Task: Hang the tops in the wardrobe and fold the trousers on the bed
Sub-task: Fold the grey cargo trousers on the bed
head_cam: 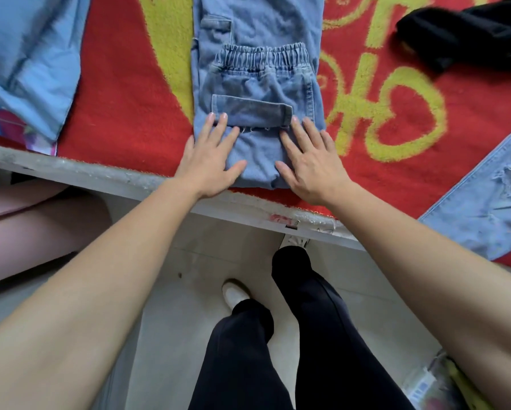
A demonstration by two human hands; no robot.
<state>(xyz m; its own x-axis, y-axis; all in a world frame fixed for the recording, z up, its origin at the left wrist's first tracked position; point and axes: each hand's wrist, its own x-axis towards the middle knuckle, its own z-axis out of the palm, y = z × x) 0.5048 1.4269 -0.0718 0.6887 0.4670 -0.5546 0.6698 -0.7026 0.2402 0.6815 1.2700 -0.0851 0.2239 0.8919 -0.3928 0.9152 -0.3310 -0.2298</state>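
Jeans [257, 93] w/ elastic waist lie half-folded on the red blanket [124, 99] near the bed edge. Left hand [211, 161] & right hand [310, 161] both lie flat, fingers straight, pressing the near fold, gripping nothing. Step: folding trousers. Next: prob. another fold away from the edge; far end out of view.

bare forearms [124, 261], blk trousers [307, 335], white shoes [233, 292].

The folded jeans [257, 84] were cut off by the top edge. Parts of them were hidden under the left hand [209, 164] and right hand [310, 164]. The ripped jeans [485, 202] and black garment [470, 34] were cut off on the right.
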